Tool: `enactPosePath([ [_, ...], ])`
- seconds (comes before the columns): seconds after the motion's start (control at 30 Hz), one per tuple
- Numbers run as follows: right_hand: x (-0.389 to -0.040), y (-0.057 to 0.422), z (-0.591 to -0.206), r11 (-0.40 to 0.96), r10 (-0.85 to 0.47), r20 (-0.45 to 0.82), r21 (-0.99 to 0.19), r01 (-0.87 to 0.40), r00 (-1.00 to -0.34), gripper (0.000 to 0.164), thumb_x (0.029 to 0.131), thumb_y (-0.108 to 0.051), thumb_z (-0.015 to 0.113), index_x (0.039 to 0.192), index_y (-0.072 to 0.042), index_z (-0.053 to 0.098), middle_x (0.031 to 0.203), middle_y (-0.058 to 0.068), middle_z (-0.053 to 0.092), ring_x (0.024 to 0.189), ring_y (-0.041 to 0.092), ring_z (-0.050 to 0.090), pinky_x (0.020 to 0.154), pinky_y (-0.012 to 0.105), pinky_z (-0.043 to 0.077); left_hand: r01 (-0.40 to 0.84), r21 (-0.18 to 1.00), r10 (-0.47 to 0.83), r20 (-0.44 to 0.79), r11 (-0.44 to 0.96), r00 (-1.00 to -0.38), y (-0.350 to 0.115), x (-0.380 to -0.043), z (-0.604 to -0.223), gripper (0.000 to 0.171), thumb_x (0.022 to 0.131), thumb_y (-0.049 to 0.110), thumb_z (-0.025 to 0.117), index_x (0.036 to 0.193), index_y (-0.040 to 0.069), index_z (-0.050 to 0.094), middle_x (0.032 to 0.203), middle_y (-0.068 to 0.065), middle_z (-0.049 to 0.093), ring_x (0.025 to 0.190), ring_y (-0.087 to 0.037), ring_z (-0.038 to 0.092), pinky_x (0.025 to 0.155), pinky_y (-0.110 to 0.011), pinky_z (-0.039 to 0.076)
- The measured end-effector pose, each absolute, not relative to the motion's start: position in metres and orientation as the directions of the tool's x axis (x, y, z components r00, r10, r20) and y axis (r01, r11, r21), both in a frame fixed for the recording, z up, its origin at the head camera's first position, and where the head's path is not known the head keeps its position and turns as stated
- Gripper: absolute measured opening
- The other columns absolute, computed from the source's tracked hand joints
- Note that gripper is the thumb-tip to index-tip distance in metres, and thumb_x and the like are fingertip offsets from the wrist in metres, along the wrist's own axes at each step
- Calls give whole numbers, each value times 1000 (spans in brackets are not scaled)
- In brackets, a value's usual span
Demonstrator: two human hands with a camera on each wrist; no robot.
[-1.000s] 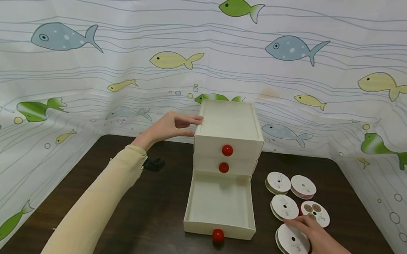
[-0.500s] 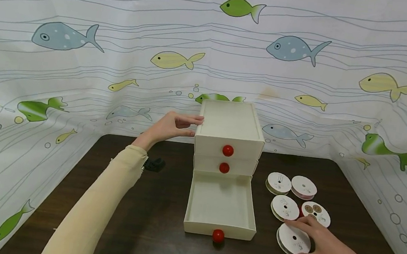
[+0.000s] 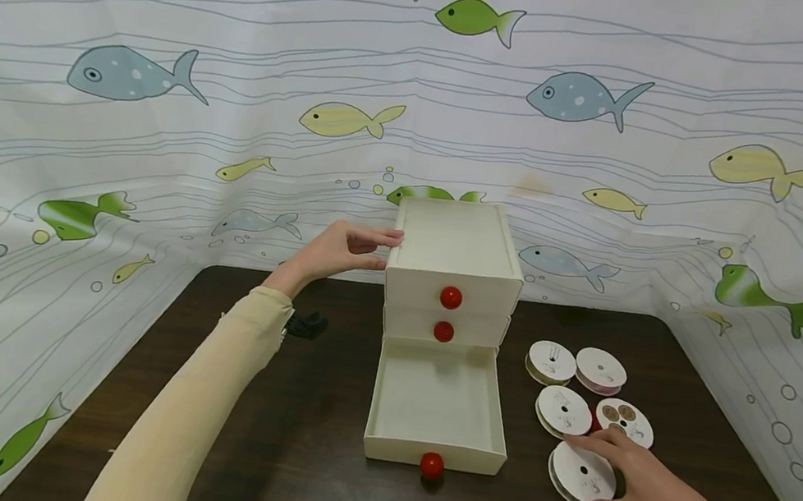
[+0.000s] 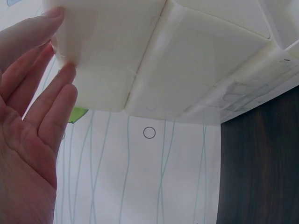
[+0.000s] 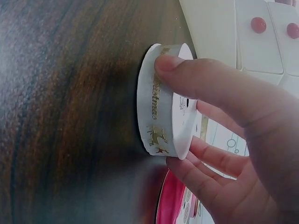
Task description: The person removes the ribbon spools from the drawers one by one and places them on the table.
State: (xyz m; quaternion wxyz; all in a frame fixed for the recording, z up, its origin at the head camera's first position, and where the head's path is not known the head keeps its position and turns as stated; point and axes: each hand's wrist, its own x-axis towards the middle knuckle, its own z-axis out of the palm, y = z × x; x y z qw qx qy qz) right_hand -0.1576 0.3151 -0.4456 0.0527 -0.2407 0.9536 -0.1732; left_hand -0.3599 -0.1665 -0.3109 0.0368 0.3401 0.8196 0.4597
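My left hand (image 3: 337, 253) rests its fingertips on the upper left side of a white set of small drawers (image 3: 453, 236). In the left wrist view its fingers look fairly straight against the pale wall. The bottom drawer (image 3: 436, 407) is pulled out, with a red knob and nothing inside. At the right, my right hand (image 3: 653, 490) grips the nearest ribbon spool (image 3: 579, 484), which lies flat on the table. The right wrist view shows the thumb on its white ribbon (image 5: 160, 105), printed with gold letters and reindeer, and fingertips at the opposite edge.
Behind the gripped spool lie a white-faced spool (image 3: 562, 424), one with brown circles and red ribbon (image 3: 637, 430), a greenish-edged spool (image 3: 546, 355) and a pinkish-edged one (image 3: 600, 362). A small black object (image 3: 305, 325) lies near my left wrist. Fish-print cloth surrounds the dark table.
Almost nothing differs. The whole head view has shifted slightly; both hands, the drawers and the spools keep their places.
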Motion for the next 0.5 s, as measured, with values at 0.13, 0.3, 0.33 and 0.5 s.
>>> enactPosePath([
  [0.13, -157, 316, -447, 823, -478, -10, -353, -444, -878, 78, 70, -52, 84, 139, -26, 58, 120, -3, 52, 104, 2, 53, 78, 17, 50, 523, 782, 595, 252, 339, -763, -167, -361, -312, 42, 89, 17, 74, 130, 12, 67, 149, -4, 53, 143, -20, 46, 115, -42, 42],
  [0.3, -157, 317, -447, 818, -480, 14, -353, -454, -877, 78, 69, -54, 84, 138, -27, 58, 119, -3, 53, 102, 1, 53, 77, 18, 50, 529, 773, 592, 254, 351, -765, -167, -362, -312, 41, 89, 18, 74, 130, 13, 67, 148, -3, 54, 142, -20, 47, 114, -38, 44],
  [0.33, -157, 318, -446, 821, -475, 12, -355, -448, -880, 78, 69, -56, 83, 138, -27, 58, 119, -3, 54, 102, 0, 52, 76, 18, 50, 529, 773, 593, 253, 351, -764, -167, -362, -312, 42, 89, 18, 74, 130, 13, 67, 149, -3, 54, 142, -20, 47, 113, -38, 44],
  [0.5, -154, 321, -444, 846, -427, 105, -305, -438, -898, 74, 66, -62, 82, 130, -30, 63, 120, -3, 57, 102, 6, 56, 76, 22, 53, 515, 785, 585, 248, 345, -772, -167, -362, -312, 41, 89, 16, 74, 129, 13, 68, 148, -2, 54, 141, -19, 47, 114, -42, 43],
])
